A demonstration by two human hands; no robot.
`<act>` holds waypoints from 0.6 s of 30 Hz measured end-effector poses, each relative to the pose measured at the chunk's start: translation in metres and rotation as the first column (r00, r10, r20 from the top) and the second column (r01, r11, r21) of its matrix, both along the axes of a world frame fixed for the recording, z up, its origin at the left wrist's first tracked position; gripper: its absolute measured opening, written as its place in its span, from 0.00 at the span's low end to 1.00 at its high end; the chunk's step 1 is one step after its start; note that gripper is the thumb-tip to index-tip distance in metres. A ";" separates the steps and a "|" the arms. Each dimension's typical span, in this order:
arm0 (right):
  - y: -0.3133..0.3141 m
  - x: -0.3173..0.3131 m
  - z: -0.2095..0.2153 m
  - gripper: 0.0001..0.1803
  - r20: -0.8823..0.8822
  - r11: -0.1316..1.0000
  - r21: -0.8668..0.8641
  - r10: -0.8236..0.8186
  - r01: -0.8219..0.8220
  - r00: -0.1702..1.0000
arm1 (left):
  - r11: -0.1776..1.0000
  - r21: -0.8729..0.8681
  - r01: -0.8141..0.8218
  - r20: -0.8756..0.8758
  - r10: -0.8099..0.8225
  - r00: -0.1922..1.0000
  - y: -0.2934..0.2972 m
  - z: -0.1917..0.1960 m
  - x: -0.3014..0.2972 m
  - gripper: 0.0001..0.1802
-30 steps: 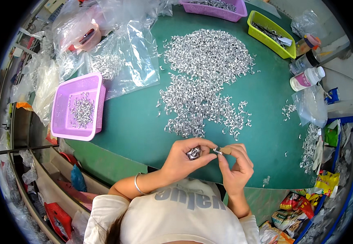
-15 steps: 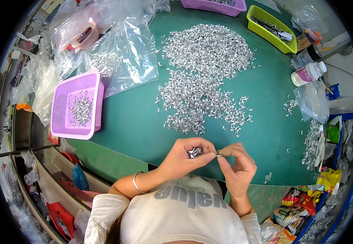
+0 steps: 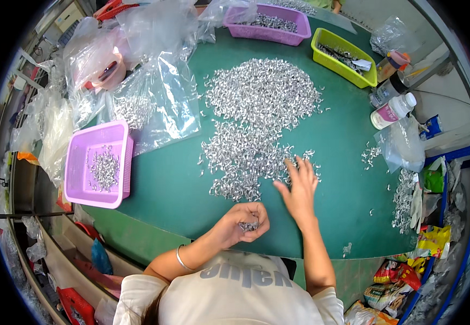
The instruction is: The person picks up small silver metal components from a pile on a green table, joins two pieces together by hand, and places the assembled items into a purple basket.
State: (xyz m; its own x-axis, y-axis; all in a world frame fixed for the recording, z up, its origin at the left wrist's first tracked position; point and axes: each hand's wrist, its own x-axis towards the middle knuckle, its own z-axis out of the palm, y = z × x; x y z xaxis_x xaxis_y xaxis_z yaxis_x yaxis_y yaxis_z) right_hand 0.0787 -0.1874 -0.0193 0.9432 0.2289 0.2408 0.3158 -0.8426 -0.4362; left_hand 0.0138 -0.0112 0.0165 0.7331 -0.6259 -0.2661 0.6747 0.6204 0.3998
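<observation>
- A heap of small curved silver pieces (image 3: 262, 92) covers the middle of your green desk (image 3: 170, 184).
- Your left hand (image 3: 227, 229), on the heap's near side, curls its grip around a few silver pieces (image 3: 249, 226).
- Your right hand (image 3: 301, 194) reaches over the heap's near right edge, grip spread.
- Left of the heap: a purple basket (image 3: 126, 165).
</observation>
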 end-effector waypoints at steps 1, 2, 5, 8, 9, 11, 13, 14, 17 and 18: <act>0.003 0.001 -0.003 0.27 0.028 0.996 -0.090 0.019 -0.016 0.999 | 1.000 0.022 -0.020 0.023 0.019 1.000 -0.001 0.000 0.002 0.07; 0.006 -0.002 -0.002 0.23 0.054 0.996 -0.088 0.035 -0.030 0.998 | 0.996 0.064 -0.061 0.025 0.060 0.998 -0.002 -0.001 0.002 0.08; 0.003 -0.008 -0.014 0.18 0.049 0.996 -0.030 0.083 -0.082 0.995 | 0.977 0.166 -0.131 0.006 0.132 0.991 -0.005 -0.006 0.003 0.09; -0.002 -0.017 -0.016 0.11 0.114 0.981 0.055 0.179 -0.186 0.977 | 0.973 0.211 -0.095 -0.068 0.111 0.991 -0.004 -0.012 0.003 0.11; -0.004 -0.019 -0.017 0.11 0.121 0.967 0.082 0.230 -0.240 0.966 | 0.973 0.215 -0.087 -0.083 0.107 0.991 -0.005 -0.013 0.003 0.12; -0.005 -0.023 -0.013 0.10 0.127 0.954 0.116 0.261 -0.276 0.957 | 0.968 0.232 -0.093 -0.073 0.113 0.991 -0.006 -0.016 0.001 0.13; -0.005 -0.027 -0.007 0.09 0.130 0.948 0.162 0.253 -0.273 0.959 | 0.958 0.260 -0.122 -0.024 0.133 0.991 -0.008 -0.019 -0.001 0.13; -0.008 -0.031 -0.004 0.08 0.122 0.952 0.188 0.223 -0.243 0.967 | 0.954 0.271 -0.128 -0.021 0.138 0.990 -0.008 -0.020 -0.003 0.13; -0.016 -0.039 -0.001 0.08 0.059 0.946 0.312 0.070 -0.085 0.996 | 0.946 0.298 -0.129 -0.023 0.142 0.990 -0.006 -0.020 -0.003 0.13; -0.019 -0.042 0.001 0.09 -0.002 0.916 0.402 0.010 -0.009 1.000 | 0.946 0.301 -0.119 -0.031 0.135 0.990 -0.004 -0.021 -0.003 0.13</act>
